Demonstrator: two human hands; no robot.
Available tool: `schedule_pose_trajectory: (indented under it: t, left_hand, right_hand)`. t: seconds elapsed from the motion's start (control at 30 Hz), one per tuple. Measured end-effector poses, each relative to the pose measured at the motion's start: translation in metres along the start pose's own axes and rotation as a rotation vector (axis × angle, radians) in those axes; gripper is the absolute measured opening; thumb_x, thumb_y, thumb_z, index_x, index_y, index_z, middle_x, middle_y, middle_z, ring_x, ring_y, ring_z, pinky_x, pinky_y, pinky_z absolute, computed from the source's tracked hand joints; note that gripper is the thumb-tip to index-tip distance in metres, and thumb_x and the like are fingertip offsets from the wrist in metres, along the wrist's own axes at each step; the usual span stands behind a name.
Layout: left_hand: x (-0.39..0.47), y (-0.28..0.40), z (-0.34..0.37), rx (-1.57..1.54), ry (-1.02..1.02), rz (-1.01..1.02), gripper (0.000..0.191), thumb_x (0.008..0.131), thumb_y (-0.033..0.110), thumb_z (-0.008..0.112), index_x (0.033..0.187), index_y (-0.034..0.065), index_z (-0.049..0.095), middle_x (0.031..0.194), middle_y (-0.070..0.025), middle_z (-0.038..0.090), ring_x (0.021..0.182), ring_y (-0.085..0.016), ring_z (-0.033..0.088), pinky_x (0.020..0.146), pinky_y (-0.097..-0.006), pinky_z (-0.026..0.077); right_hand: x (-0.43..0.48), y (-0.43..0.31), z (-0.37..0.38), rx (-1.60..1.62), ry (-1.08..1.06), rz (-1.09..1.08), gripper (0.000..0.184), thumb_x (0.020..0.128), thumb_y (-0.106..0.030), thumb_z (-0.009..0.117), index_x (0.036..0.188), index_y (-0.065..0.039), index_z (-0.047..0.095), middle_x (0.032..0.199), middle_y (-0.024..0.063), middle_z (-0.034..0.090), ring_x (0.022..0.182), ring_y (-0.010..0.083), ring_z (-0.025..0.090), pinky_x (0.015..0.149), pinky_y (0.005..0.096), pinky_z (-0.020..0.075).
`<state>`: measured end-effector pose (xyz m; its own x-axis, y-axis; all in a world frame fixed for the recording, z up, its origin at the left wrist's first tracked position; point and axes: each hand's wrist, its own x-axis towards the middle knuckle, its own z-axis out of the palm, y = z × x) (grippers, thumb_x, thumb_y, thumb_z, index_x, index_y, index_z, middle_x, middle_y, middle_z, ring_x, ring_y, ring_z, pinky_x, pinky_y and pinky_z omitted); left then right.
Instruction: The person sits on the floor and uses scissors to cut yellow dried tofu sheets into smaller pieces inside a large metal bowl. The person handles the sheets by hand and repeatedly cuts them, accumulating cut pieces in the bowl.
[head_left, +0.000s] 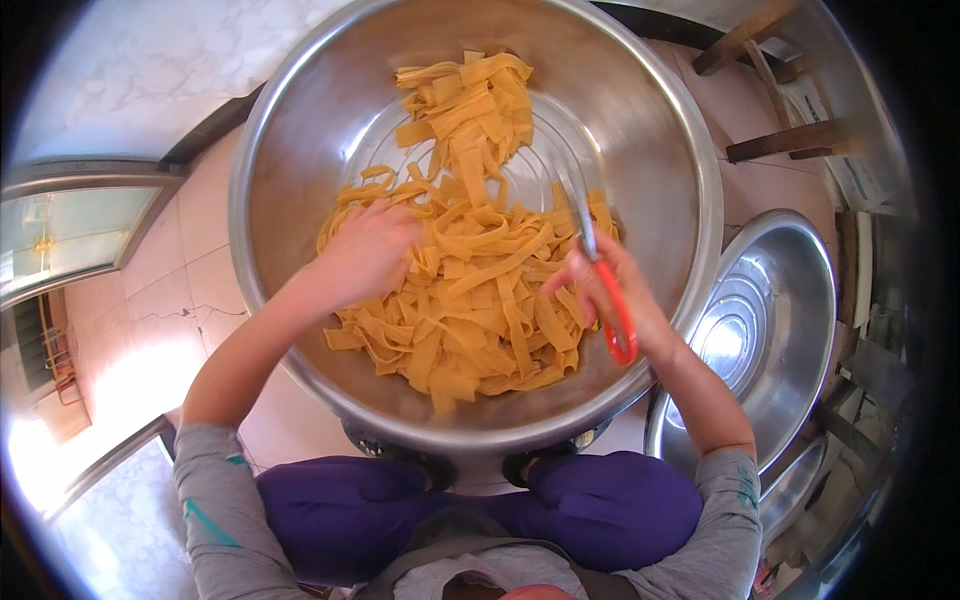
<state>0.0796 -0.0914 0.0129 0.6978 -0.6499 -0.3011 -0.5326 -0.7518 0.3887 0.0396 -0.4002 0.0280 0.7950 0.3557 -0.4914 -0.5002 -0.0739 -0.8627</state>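
Observation:
A large stainless steel basin (274, 157) stands before me with a heap of flat yellow strips (480, 300), perhaps tofu skin. A smaller bunch of folded strips (472, 105) lies towards its far side and joins the heap. My left hand (375, 244) is on the left of the heap, blurred, its fingertips down among the strips; whether they grip any is hidden. In my right hand (611, 285), over the right side of the heap, is a pair of scissors (587, 232) with red handles. Their blades point away from me and look closed.
To the right of the large basin, a smaller metal basin (795, 330) leans at a tilt. Wooden stool legs (784, 141) stand at the upper right. A glass-paned door or frame (82, 225) is at the left, above a cracked tile floor (161, 300). My knees (615, 506) are close to the large basin's near rim.

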Motion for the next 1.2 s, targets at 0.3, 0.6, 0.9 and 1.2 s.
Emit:
schedule_pose_trajectory:
  t: [0.3,0.6,0.9,1.2]
  left_hand:
    - [0.046,-0.008,0.030,-0.500,0.038,-0.297,0.023,0.082,0.014,0.066,0.099,0.0047,0.054,0.093,-0.0114,0.062,0.098,-0.028,0.057,0.087,-0.0414,0.044]
    - [0.062,0.037,0.073,-0.255,0.188,-0.188,0.048,0.081,0.019,0.072,0.116,-0.0015,0.048,0.096,-0.0148,0.063,0.087,-0.023,0.063,0.080,-0.0333,0.051]
    - [0.001,0.056,0.008,-1.387,-0.058,-0.437,0.060,0.079,0.012,0.075,0.130,0.0018,0.045,0.109,-0.0078,0.062,0.096,-0.013,0.060,0.082,-0.0279,0.050]
    - [-0.036,0.071,0.021,-1.613,-0.119,-0.546,0.032,0.092,0.024,0.061,0.119,0.0075,0.054,0.102,0.0016,0.060,0.100,-0.009,0.058,0.083,-0.0243,0.046]
  right_hand:
    - [-0.013,-0.001,-0.024,0.098,0.182,-0.017,0.026,0.097,-0.033,0.053,0.102,-0.008,0.048,0.077,0.0057,0.058,0.054,0.0051,0.044,0.051,0.0191,0.0369]
    - [0.000,0.004,-0.013,0.161,0.041,-0.037,0.026,0.098,-0.033,0.052,0.102,-0.009,0.046,0.077,0.0051,0.055,0.059,0.0080,0.045,0.054,0.0224,0.0381]
    - [0.004,0.019,0.022,0.452,-0.033,0.223,0.034,0.087,-0.017,0.069,0.101,-0.012,0.039,0.100,0.0161,0.060,0.071,0.0124,0.059,0.055,0.0238,0.0428]
    - [0.022,0.015,0.072,0.357,-0.152,0.068,0.032,0.084,-0.005,0.068,0.099,-0.011,0.041,0.078,0.0014,0.053,0.064,0.0089,0.054,0.054,0.0227,0.0434]
